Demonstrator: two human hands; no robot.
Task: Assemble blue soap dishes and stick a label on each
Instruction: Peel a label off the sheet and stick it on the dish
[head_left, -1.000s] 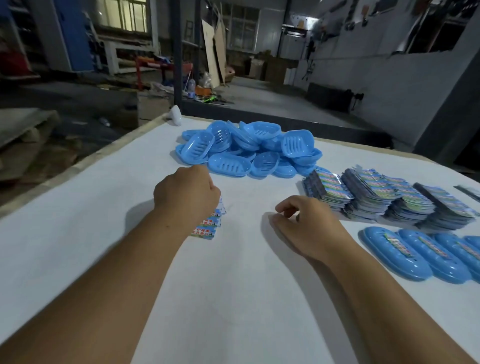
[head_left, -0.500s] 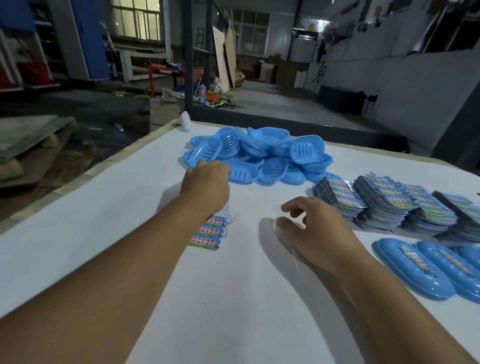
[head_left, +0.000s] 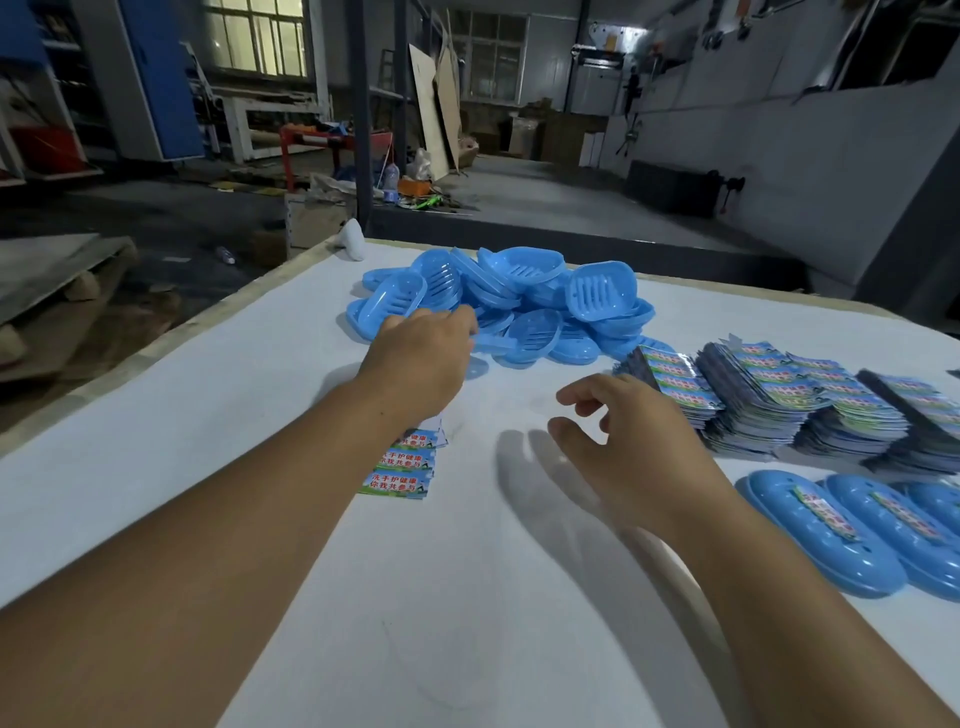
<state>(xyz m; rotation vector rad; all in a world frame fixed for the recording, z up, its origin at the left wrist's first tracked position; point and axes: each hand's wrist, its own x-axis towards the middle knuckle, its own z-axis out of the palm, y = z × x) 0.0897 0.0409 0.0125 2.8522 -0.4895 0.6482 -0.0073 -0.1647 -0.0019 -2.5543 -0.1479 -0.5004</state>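
White desk (head_left: 208, 441): heap of loose blue dishes (head_left: 509, 306) at far centre; label stacks (head_left: 779, 405) to its right; finished labelled dishes (head_left: 831, 540) at right edge; small label strip (head_left: 402, 470) near centre. Left hand (head_left: 421, 358) at the heap's near edge, grip hidden, cannot tell. Right hand (head_left: 628, 441) above bare desk, fingers loosely curled, holding nothing.

two bare forearms, no sleeves in view, hands (left (head_left: 421, 358), right (head_left: 628, 447)) ungloved

glossy blue plastic soap dishes (head_left: 519, 306), shiny printed paper labels (head_left: 405, 470), matt white table cover (head_left: 467, 597).
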